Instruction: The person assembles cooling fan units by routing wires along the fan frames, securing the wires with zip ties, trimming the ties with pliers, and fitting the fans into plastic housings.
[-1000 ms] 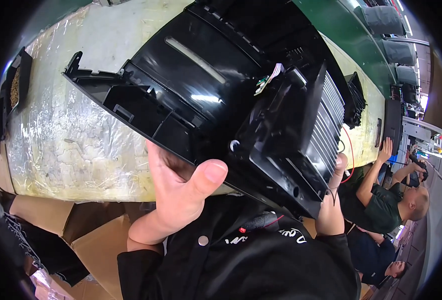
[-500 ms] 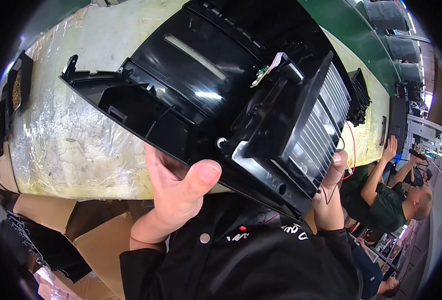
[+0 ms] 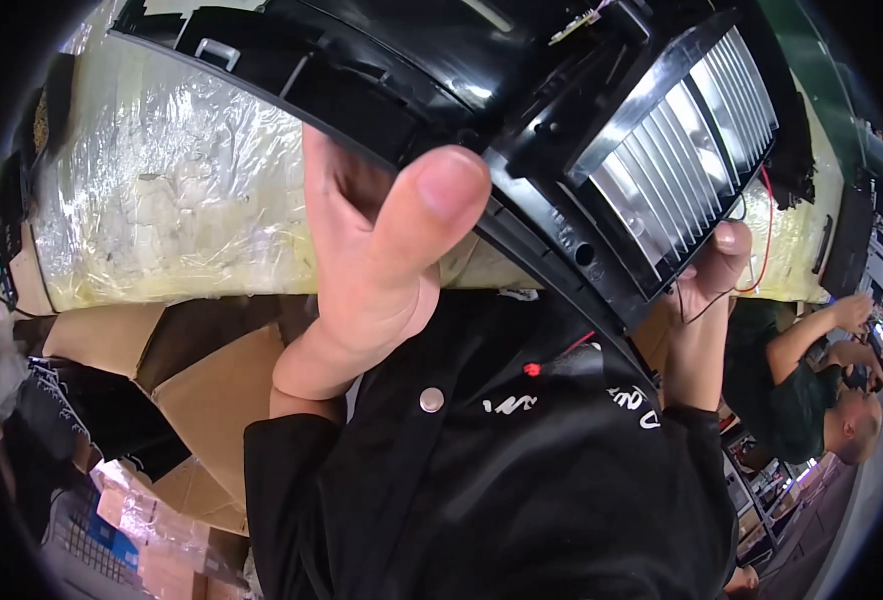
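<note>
A large black plastic housing [image 3: 402,95] fills the upper part of the view, tilted and held up in front of me. My left hand [image 3: 387,235] is closed on its near left edge, the thumb on top and the fingers underneath, partly hidden. At the lower right corner, my right hand [image 3: 717,262] grips the housing beside a slatted grille [image 3: 677,160]; most of its fingers are out of sight behind. A small circuit board [image 3: 574,27] shows near the top. A thin red wire [image 3: 768,235] hangs past my right hand.
Beneath the housing is a worktable [image 3: 177,210] wrapped in wrinkled clear film. Open cardboard boxes [image 3: 212,410] stand below its near edge at left, with black parts [image 3: 127,415] among them. On the right another person [image 3: 797,380] works at the same line.
The housing, with both hands on it, now appears higher and closer, its top cut off by the frame. The view has shifted, and the person at right has drawn an arm back from the table.
</note>
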Action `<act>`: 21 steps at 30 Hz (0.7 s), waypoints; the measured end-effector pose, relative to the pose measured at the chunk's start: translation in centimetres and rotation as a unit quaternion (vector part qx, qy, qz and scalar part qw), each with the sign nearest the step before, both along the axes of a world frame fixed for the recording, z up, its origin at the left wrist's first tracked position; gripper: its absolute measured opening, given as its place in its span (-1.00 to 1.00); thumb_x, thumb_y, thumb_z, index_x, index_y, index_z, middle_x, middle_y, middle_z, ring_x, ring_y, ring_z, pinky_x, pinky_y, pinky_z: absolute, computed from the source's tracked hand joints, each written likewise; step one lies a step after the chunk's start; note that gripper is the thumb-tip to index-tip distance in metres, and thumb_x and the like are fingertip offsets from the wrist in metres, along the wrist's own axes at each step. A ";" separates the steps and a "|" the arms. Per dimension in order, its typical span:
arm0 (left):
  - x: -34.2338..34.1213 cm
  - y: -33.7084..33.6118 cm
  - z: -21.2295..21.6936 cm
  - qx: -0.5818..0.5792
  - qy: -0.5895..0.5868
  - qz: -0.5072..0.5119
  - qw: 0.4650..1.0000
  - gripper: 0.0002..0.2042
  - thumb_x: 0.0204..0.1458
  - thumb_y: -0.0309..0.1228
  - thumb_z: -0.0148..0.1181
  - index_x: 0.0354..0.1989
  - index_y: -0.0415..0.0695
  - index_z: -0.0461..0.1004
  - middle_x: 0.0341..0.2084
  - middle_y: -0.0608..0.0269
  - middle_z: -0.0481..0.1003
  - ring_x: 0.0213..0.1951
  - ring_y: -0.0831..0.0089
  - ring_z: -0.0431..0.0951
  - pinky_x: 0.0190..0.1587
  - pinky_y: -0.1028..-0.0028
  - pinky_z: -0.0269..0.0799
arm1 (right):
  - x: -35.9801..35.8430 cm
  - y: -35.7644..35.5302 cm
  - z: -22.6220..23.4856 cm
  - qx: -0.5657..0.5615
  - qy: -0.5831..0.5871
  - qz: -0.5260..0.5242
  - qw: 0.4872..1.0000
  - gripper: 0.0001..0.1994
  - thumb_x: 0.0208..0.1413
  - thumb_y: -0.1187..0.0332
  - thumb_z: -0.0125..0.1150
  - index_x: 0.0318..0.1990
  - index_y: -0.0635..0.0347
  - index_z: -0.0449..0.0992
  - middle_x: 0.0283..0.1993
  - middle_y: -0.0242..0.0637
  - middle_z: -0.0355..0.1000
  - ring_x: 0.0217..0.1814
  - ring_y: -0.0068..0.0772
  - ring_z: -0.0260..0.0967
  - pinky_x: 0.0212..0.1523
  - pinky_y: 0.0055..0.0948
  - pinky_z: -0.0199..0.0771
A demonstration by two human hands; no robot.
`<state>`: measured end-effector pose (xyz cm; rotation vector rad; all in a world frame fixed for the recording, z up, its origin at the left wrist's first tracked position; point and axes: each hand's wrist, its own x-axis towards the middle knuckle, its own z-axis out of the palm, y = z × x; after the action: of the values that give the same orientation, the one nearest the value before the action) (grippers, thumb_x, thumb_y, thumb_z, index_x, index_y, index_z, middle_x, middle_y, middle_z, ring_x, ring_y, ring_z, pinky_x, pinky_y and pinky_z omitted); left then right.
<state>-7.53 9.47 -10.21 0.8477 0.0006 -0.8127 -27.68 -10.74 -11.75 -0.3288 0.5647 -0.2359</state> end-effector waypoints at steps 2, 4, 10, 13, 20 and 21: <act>-0.2 -0.4 -0.4 -0.002 -0.026 0.017 1.000 -0.33 -0.02 -0.36 0.37 0.23 -0.18 0.14 -0.03 0.26 0.39 -0.06 0.49 0.43 0.06 0.48 0.30 | -0.1 -0.1 -0.4 0.012 -0.007 0.005 1.000 -0.25 -0.12 0.43 0.13 0.33 0.38 0.11 0.26 0.18 0.25 -0.33 -0.32 0.49 -0.66 -0.68 0.39; -0.3 -0.5 -0.5 -0.009 -0.055 0.035 0.998 -0.35 0.00 -0.32 0.37 0.22 -0.16 0.16 -0.06 0.30 0.39 -0.10 0.53 0.43 0.01 0.51 0.31 | 0.3 -0.3 -0.3 0.012 -0.001 -0.003 1.000 -0.45 -0.05 0.48 0.13 0.17 0.42 0.26 -0.02 0.02 0.46 -0.38 -0.51 0.42 -0.69 -0.76 0.17; -0.5 0.0 -0.7 -0.015 0.026 0.044 0.999 -0.46 0.20 -0.07 0.14 0.25 -0.06 0.18 -0.13 0.42 0.40 -0.19 0.61 0.41 -0.06 0.53 0.33 | 0.9 0.8 0.5 0.005 0.028 0.030 0.999 -0.56 0.02 0.45 0.13 0.09 0.43 0.36 -0.11 0.03 0.52 -0.49 -0.58 0.37 -0.69 -0.80 0.11; -0.8 -1.2 1.0 0.004 -0.014 0.023 1.000 -0.45 0.21 0.08 0.01 0.20 -0.05 0.25 -0.01 0.40 0.42 -0.04 0.53 0.44 0.08 0.44 0.29 | 0.7 0.8 -0.3 -0.012 0.018 0.073 0.997 -0.58 0.05 0.41 0.14 0.04 0.51 0.37 -0.09 0.07 0.51 -0.55 -0.63 0.34 -0.71 -0.80 0.08; 3.8 -0.2 -1.4 -0.130 -0.040 -0.149 0.979 -0.56 0.25 0.00 0.00 0.07 -0.10 0.38 -0.06 0.34 0.51 -0.04 0.48 0.50 0.04 0.44 0.37 | 0.6 0.6 -0.2 -0.082 0.000 0.162 0.983 -0.50 0.11 0.30 0.24 0.10 0.42 0.24 -0.02 -0.05 0.45 -0.04 -0.30 0.51 -0.72 -0.81 0.18; 3.4 -1.2 -1.2 -0.133 -0.039 -0.158 0.978 -0.56 0.25 0.00 0.00 0.07 -0.10 0.38 -0.06 0.34 0.51 -0.04 0.48 0.50 0.04 0.44 0.37 | -0.1 1.0 -0.7 -0.100 -0.001 0.159 0.982 -0.40 0.11 0.27 0.26 0.18 0.42 0.14 0.06 -0.01 0.41 0.11 -0.15 0.47 -0.72 -0.82 0.20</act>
<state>-4.14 8.26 -11.43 0.6313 -0.3139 -1.0497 -27.81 -9.76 -12.43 -0.6084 0.4799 0.0166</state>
